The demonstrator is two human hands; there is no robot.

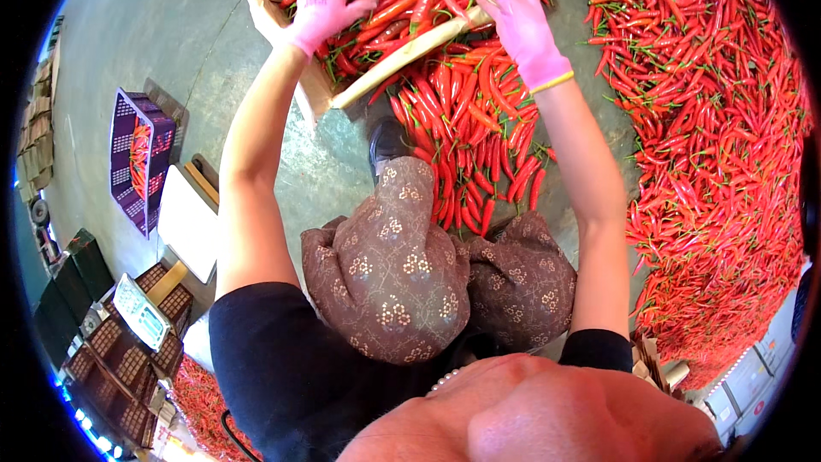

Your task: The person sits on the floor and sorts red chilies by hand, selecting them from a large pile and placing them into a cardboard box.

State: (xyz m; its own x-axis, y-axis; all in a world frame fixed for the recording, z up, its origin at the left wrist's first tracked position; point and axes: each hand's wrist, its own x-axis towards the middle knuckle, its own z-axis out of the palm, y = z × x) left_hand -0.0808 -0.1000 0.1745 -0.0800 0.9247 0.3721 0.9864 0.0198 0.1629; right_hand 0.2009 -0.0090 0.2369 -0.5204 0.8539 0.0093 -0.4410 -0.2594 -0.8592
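Note:
My left hand (323, 10), in a pink glove, lies over the left end of an open paper-lined box (389, 71) with its fingers spread on the red chili peppers (376, 34) inside. At the box's right end is my right hand (516, 21), also gloved in pink, with its fingers stretched over the near rim; its fingertips are partly lost at the top. Some peppers between the hands are smeared by motion. Neither hand visibly grips a pepper. Against the near side of the box lies a loose pile of chili peppers (479, 120) on the floor.
A great heap of red chilies (710, 120) covers the floor on the right. To the left stand a purple plastic crate (128, 162) with a few chilies, a white board-like surface (188, 222), a scale-like device with a display (141, 311) and brown crates (107, 368). My knees are below the pile.

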